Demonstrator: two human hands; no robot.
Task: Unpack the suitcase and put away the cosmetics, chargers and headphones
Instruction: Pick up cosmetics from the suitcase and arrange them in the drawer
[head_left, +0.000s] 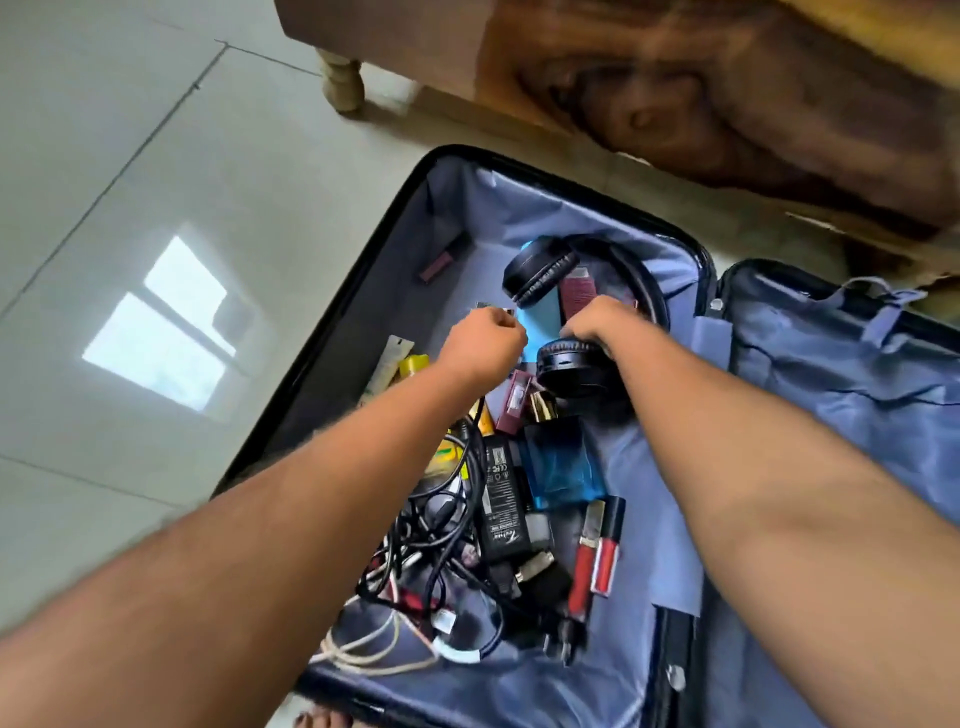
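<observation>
I am looking down into an open suitcase (363, 291) lying flat on a pale tiled floor (130, 156), and the unpacking looks barely begun: nearly everything is still inside.

My left hand (485, 343), at centre frame, is curled into a loose fist and seems to pinch a small flat packet (493, 310) at its fingertips, though the view is too blurred to be sure. My right hand (597, 322), just beside it, curls down onto the black headphones (540, 275); its fingers appear to grip the near ear cup (569, 366), while the far cup and headband arc toward the upper middle of the case.

Left to clear, from the middle down to the lower centre: a blue perfume bottle (563, 467), a black power adapter (501, 499), a tangle of black and white cables (431, 571), two red lip gloss tubes (597, 551), a yellow tube (413, 365) left of my left wrist, and a dark lipstick (441, 258) alone in the upper left of the lining.

In my judgement the cables are the main snag, since they loop over the adapter and smaller items and may drag them along.

A dark wooden piece of furniture (675, 104) with a turned leg fills the top of the frame. The suitcase's other half (841, 374), lined in blue, lies at right.
</observation>
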